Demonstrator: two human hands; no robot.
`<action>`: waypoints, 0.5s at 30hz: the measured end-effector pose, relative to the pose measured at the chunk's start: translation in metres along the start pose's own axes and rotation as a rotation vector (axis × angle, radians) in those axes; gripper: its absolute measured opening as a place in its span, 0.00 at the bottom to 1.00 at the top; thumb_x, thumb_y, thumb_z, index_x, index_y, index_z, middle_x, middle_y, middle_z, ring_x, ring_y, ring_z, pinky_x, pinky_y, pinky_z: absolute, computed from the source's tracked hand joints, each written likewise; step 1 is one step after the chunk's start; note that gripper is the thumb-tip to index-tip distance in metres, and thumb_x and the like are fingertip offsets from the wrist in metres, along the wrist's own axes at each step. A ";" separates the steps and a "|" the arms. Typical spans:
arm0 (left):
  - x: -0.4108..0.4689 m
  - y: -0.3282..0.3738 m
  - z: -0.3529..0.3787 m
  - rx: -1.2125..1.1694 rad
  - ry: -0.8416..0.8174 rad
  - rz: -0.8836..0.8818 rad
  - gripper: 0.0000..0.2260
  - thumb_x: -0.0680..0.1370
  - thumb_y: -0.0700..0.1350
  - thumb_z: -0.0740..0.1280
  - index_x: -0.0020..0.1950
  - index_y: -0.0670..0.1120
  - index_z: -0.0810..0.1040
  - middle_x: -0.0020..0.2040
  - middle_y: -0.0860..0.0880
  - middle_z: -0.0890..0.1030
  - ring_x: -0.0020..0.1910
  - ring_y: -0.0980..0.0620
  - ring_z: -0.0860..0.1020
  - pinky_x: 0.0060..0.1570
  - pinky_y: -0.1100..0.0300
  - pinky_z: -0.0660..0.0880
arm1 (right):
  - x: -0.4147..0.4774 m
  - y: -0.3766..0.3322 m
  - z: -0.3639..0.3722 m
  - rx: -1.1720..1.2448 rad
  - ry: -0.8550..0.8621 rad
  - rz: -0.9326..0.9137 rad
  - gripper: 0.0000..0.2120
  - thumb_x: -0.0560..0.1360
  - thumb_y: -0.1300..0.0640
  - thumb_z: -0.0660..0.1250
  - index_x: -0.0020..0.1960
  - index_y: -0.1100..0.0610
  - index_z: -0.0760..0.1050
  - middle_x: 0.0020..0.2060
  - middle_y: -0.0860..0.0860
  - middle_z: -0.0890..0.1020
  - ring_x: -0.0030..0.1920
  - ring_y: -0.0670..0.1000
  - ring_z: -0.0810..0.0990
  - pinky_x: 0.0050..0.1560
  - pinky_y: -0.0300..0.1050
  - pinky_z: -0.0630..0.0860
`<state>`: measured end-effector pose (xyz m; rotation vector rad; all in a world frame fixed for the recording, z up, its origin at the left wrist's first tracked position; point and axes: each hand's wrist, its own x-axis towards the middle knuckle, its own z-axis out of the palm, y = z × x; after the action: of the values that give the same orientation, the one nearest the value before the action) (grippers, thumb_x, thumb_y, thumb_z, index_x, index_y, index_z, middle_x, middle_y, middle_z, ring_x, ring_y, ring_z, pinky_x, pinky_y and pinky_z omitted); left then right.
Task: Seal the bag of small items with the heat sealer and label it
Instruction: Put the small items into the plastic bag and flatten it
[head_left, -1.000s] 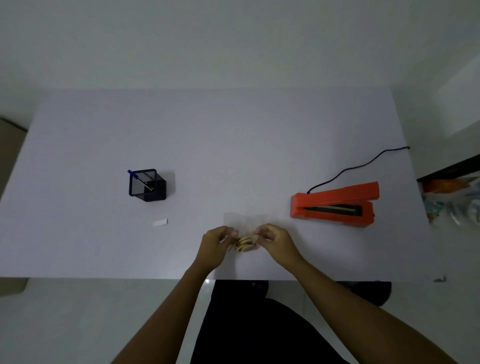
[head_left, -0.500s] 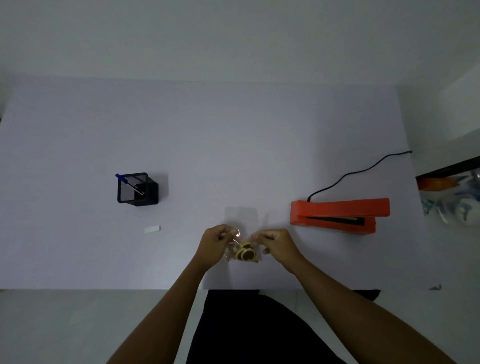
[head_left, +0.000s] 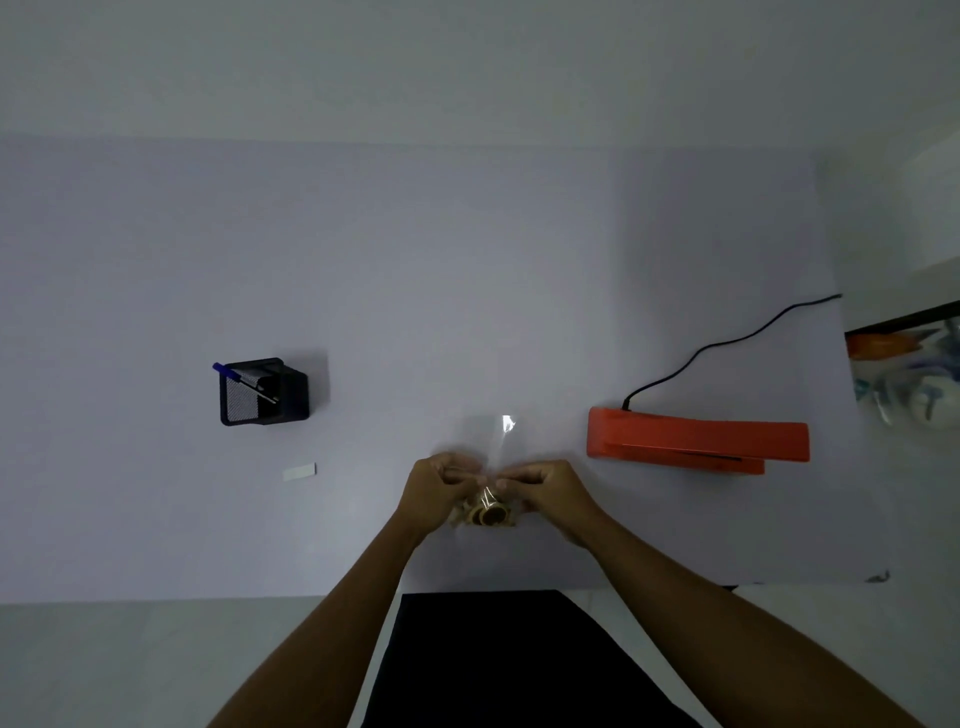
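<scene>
A clear plastic bag (head_left: 493, 447) with small brown and yellow round items (head_left: 488, 514) at its bottom is held above the near part of the white table. My left hand (head_left: 439, 488) pinches its left side and my right hand (head_left: 550, 486) pinches its right side. The bag's empty upper part points away from me and catches a glint. The orange heat sealer (head_left: 696, 441) lies shut on the table to the right of my hands. A small white label (head_left: 300, 471) lies flat to the left.
A black mesh pen holder (head_left: 262, 392) with a blue pen (head_left: 223, 369) stands at the left. The sealer's black cord (head_left: 727, 340) runs to the table's right edge. A shelf with clutter (head_left: 909, 374) sits beyond that edge.
Both hands have kept hold of the bag and drawn closer together over the items. The bag's upper part now stands out farther from my hands.
</scene>
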<state>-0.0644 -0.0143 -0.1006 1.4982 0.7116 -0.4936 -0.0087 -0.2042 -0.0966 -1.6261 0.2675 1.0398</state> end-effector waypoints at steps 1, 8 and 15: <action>0.001 -0.001 0.000 -0.011 0.002 -0.014 0.07 0.70 0.37 0.77 0.46 0.42 0.83 0.40 0.44 0.86 0.38 0.50 0.84 0.39 0.62 0.80 | 0.002 0.000 -0.001 -0.013 0.005 0.014 0.06 0.72 0.60 0.75 0.48 0.59 0.86 0.42 0.54 0.88 0.41 0.49 0.85 0.38 0.41 0.80; 0.009 -0.003 -0.011 -0.040 -0.020 -0.010 0.11 0.69 0.39 0.78 0.48 0.36 0.84 0.43 0.38 0.86 0.40 0.44 0.84 0.44 0.52 0.82 | 0.003 0.001 -0.003 0.045 0.035 0.082 0.06 0.73 0.59 0.74 0.48 0.59 0.86 0.40 0.57 0.87 0.35 0.51 0.84 0.33 0.43 0.79; 0.017 -0.002 -0.013 -0.062 -0.015 -0.025 0.08 0.72 0.38 0.74 0.47 0.35 0.83 0.43 0.37 0.86 0.43 0.39 0.84 0.48 0.50 0.81 | 0.002 0.006 0.000 0.195 0.109 0.133 0.05 0.74 0.60 0.73 0.48 0.59 0.86 0.42 0.56 0.88 0.37 0.52 0.84 0.34 0.43 0.80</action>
<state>-0.0550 0.0004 -0.1128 1.4279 0.7283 -0.4964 -0.0114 -0.2061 -0.1019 -1.5050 0.5401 0.9932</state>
